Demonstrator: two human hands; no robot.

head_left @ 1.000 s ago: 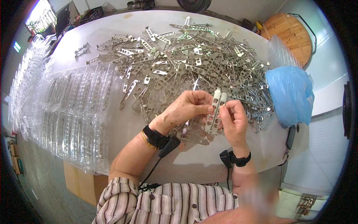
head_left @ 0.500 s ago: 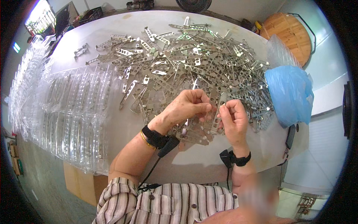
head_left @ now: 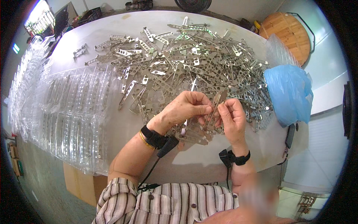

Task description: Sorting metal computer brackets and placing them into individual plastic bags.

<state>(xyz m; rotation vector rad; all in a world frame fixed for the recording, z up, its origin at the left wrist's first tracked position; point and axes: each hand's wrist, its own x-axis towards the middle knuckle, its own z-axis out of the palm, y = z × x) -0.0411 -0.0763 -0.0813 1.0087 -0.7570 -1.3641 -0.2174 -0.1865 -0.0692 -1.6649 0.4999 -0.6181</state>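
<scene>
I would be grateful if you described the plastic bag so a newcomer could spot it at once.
Start from the big pale table and its central heap of metal strips. At the heap's right side, by the table's edge, sits the bag. Crumpled and bright blue, it differs from the grey metal beside it.

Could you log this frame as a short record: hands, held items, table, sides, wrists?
Hands: left hand and right hand close together
Held: perforated metal strips, pinched between them; count unclear
Table: heap of loose metal parts beyond the hands
Left side: clear plastic trays
Right side: blue plastic bag
Wrists: black wristband on each
</scene>
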